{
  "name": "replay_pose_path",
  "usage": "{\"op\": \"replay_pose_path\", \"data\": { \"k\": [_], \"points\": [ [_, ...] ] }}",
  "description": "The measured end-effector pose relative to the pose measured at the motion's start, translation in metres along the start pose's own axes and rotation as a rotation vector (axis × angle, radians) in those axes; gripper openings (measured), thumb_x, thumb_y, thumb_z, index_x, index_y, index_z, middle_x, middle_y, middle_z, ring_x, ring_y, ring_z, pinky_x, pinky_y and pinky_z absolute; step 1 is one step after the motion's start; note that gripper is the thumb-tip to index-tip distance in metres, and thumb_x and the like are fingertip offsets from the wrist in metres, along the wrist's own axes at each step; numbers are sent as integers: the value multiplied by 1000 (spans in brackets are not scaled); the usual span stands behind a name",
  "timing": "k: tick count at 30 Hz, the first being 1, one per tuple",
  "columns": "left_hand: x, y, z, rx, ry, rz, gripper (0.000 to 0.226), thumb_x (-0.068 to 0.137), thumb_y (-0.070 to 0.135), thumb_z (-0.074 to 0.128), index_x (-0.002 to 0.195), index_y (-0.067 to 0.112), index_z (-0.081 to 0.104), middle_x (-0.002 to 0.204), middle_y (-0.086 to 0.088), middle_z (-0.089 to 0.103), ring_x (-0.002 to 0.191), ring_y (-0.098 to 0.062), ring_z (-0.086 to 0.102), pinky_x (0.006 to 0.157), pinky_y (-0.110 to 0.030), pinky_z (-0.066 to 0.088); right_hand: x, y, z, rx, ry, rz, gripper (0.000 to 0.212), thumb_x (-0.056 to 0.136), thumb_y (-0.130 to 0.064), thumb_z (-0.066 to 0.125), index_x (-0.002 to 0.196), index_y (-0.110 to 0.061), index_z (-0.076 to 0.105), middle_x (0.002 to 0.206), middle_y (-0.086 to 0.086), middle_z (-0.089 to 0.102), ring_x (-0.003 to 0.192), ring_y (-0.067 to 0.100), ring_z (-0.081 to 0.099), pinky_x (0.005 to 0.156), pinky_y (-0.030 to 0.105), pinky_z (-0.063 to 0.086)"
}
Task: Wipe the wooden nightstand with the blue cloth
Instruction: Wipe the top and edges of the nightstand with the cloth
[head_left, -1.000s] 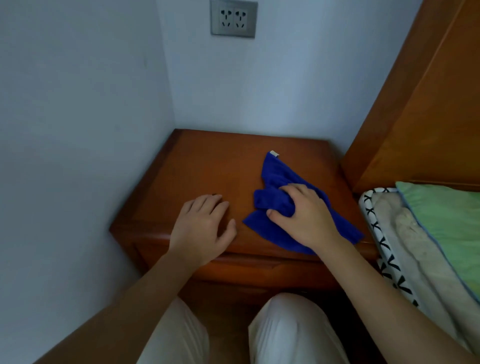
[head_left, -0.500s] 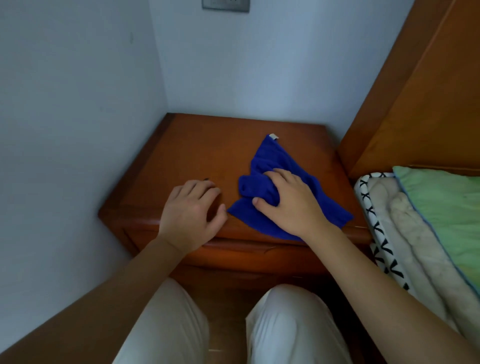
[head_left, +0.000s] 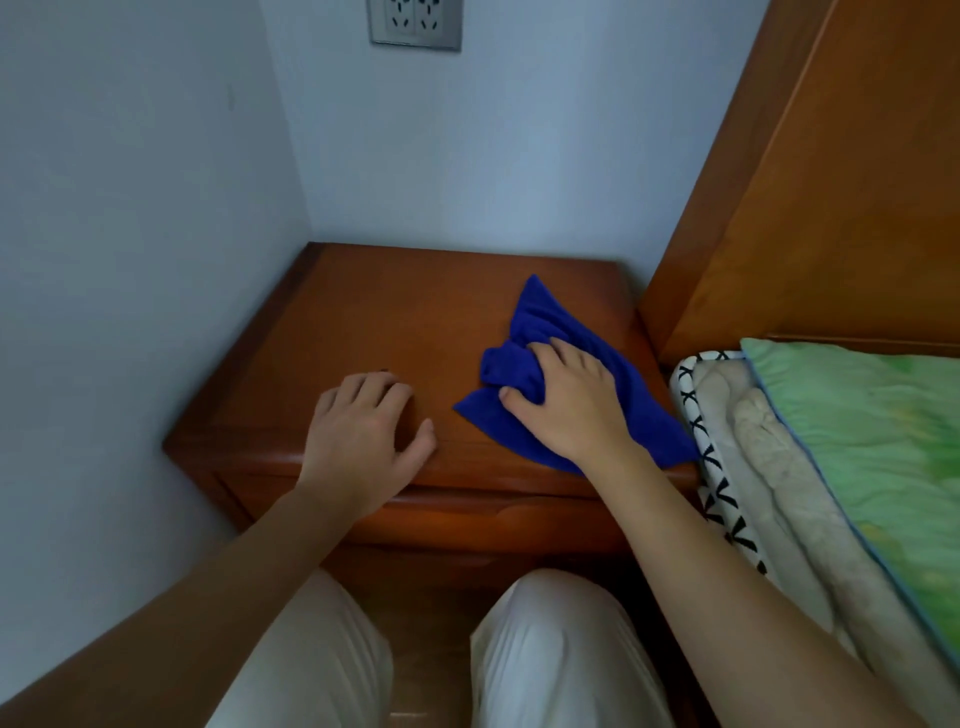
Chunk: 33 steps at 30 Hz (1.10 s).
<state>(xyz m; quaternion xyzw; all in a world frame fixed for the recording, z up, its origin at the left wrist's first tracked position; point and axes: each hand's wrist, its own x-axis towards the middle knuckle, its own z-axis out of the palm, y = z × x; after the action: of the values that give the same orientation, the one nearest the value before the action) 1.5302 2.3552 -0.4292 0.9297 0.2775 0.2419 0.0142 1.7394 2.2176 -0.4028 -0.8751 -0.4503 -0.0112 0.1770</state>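
Observation:
The wooden nightstand (head_left: 395, 317) stands in the corner between two pale walls. A crumpled blue cloth (head_left: 550, 332) lies on the right half of its top, reaching the front right corner. My right hand (head_left: 566, 400) presses down on the cloth and bunches its left part between fingers and thumb. My left hand (head_left: 363, 426) rests flat on the nightstand's front left area, fingers spread, holding nothing.
A wooden headboard (head_left: 831, 208) rises right of the nightstand. Bedding (head_left: 852, 431) with a green cover and a black-and-white patterned edge lies at the right. A wall socket (head_left: 415, 23) sits above. My knees (head_left: 566, 644) are below the nightstand's front.
My right hand with the cloth has shifted slightly toward the right and back on the top. The left hand stays planted. The camera view has tilted.

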Motion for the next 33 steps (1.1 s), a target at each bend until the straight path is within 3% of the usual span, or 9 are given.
{"op": "replay_pose_path", "data": {
  "k": [4,9,14,17,20,24,28,33],
  "points": [
    [10,21,-2,-54,-75,6,53,91,52,41,121,17,68,127,-5,64,119,-27,57,93,-46,48,-15,6,-9,64,-53,-87,75,91,-65,56,154,-26,41,163,-2,37,150,22,32,123,42,21],
    [23,29,-5,-55,-131,65,55,94,56,36,128,22,64,132,0,62,122,-21,56,99,-43,46,-26,40,-24,126,-15,-17,71,89,-62,65,147,-25,49,154,-5,47,142,19,41,117,34,26],
    [31,16,-6,-2,-144,69,56,95,57,33,127,23,65,130,1,62,120,-20,55,97,-41,45,19,54,-29,90,-35,44,70,90,-62,61,148,-26,46,154,-1,46,142,24,41,117,41,29],
    [36,12,-4,4,-174,60,58,95,57,32,128,23,63,131,0,61,123,-20,53,98,-42,45,30,48,-19,39,-46,77,74,94,-65,52,154,-24,37,162,3,37,149,27,32,123,44,23],
    [34,9,-1,-21,-163,63,58,95,57,31,130,22,63,133,0,60,125,-19,51,100,-41,44,5,40,-14,38,-61,-14,79,94,-68,48,158,-26,31,167,2,27,153,24,25,126,47,18],
    [34,7,2,-53,-137,61,57,94,55,34,128,21,65,131,0,61,124,-19,52,100,-42,44,-13,45,-19,109,-65,-132,75,88,-67,60,150,-28,44,159,-5,42,147,16,35,122,39,24],
    [31,8,4,-72,-98,64,52,94,51,39,122,18,69,126,-1,64,120,-21,55,96,-42,46,24,61,-22,92,6,31,69,85,-67,60,139,-26,54,145,-4,56,134,21,50,111,40,38],
    [31,8,6,-73,-96,60,51,94,50,40,122,18,69,127,0,64,120,-20,56,96,-42,47,80,75,-19,73,23,131,68,90,-61,62,144,-22,50,151,2,50,137,28,46,109,39,36]
  ]
}}
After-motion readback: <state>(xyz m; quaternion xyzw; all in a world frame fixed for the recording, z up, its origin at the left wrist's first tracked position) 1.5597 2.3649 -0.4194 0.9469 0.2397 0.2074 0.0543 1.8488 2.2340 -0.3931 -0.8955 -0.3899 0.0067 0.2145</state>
